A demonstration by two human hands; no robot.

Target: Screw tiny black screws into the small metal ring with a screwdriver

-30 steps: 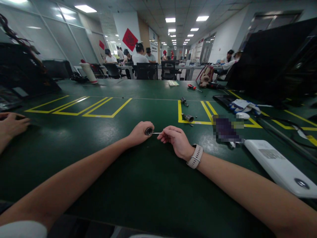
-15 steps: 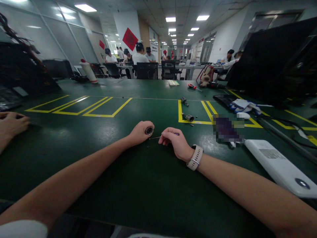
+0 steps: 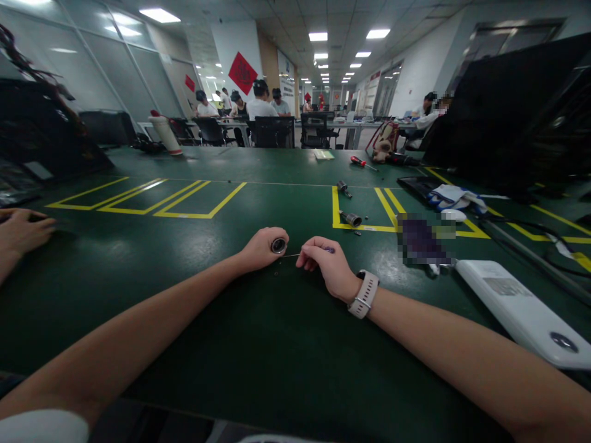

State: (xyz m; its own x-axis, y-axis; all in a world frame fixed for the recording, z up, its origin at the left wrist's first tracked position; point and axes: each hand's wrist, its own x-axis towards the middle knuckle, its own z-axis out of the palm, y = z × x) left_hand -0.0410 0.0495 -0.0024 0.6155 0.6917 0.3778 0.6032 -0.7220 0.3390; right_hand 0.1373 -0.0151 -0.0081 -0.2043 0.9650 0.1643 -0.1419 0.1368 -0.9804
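Well beyond left hand (image 3: 264,247), blurred wall lettering (image 3: 287,88).

Left hand (image 3: 262,247) and right hand (image 3: 330,264) side by side over the table (image 3: 286,357), a tube part (image 3: 278,246) in the left.
A tool (image 3: 292,255) runs from the right hand toward the left. Beyond, rightward, two loose parts (image 3: 353,219) lie by a tape outline (image 3: 335,209), one behind the other, a screwdriver (image 3: 359,162) farther back. A power bank (image 3: 521,307) lies beside the right forearm (image 3: 443,332) (on its outer side); another person's hand (image 3: 28,232) is at far left.
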